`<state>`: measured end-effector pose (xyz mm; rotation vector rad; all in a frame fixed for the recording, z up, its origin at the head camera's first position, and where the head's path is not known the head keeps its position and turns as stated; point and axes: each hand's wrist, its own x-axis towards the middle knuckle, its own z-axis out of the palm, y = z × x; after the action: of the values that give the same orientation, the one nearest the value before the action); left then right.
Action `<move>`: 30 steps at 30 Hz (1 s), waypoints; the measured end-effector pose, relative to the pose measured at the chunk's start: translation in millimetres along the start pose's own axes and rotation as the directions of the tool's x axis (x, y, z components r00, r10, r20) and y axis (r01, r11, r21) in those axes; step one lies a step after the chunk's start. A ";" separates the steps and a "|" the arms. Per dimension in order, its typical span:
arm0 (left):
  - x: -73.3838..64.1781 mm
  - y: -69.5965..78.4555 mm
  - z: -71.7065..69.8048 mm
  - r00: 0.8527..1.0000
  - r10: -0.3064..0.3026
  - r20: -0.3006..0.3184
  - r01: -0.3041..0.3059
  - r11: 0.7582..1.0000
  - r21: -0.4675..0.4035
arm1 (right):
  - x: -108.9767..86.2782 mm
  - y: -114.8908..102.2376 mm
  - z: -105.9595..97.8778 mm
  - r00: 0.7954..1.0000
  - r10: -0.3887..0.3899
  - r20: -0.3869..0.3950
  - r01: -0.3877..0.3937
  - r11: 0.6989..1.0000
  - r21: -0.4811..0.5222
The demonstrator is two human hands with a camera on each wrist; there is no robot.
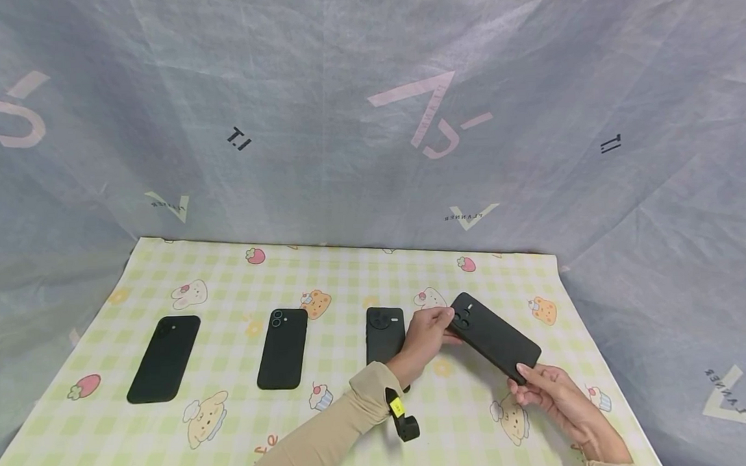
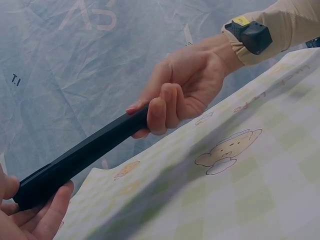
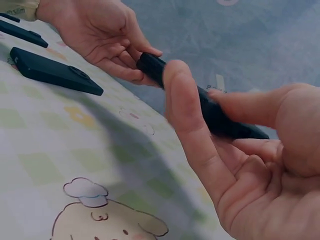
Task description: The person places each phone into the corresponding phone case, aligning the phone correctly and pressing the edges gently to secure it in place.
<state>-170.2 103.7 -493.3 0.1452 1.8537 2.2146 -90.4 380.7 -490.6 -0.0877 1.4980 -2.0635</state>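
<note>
A black phone (image 1: 495, 337) with round camera rings at one corner is held tilted above the cloth at the right side of the table. My left hand (image 1: 423, 337) pinches its upper left end, by the cameras. At the lower right end, my right hand (image 1: 554, 395) grips the opposite corner between thumb and fingers. The left wrist view shows the phone (image 2: 92, 147) nearly edge-on, raised off the cloth with its shadow below. In the right wrist view, my right fingers hide part of the phone (image 3: 222, 122). Another black phone (image 1: 385, 335) lies partly under my left forearm.
Two more black phones, one in the middle (image 1: 283, 349) and one at the left (image 1: 164, 360), lie flat with cameras up. A green checked cloth (image 1: 244, 436) with cartoon prints covers the table. Grey printed sheeting (image 1: 320, 125) hangs behind and at both sides.
</note>
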 end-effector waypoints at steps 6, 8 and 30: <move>1.1 -1.1 -0.3 1.000 0.001 -0.009 -0.001 1.000 -0.010 | -0.2 2.5 0.0 1.000 -0.024 0.001 0.024 0.999 -0.024; 0.8 -1.2 0.1 1.000 0.004 -0.014 -0.004 1.000 -0.029 | -0.2 3.3 0.6 0.999 -0.032 -0.004 0.032 0.998 -0.046; 0.7 -0.7 0.8 1.000 -0.003 -0.004 0.003 1.000 -0.013 | -0.9 7.0 2.7 0.995 -0.091 -0.034 0.086 0.987 -0.139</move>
<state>-170.6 104.7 -493.9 0.1351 1.8400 2.2265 -85.7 377.4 -495.6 -0.1697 1.6882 -2.0396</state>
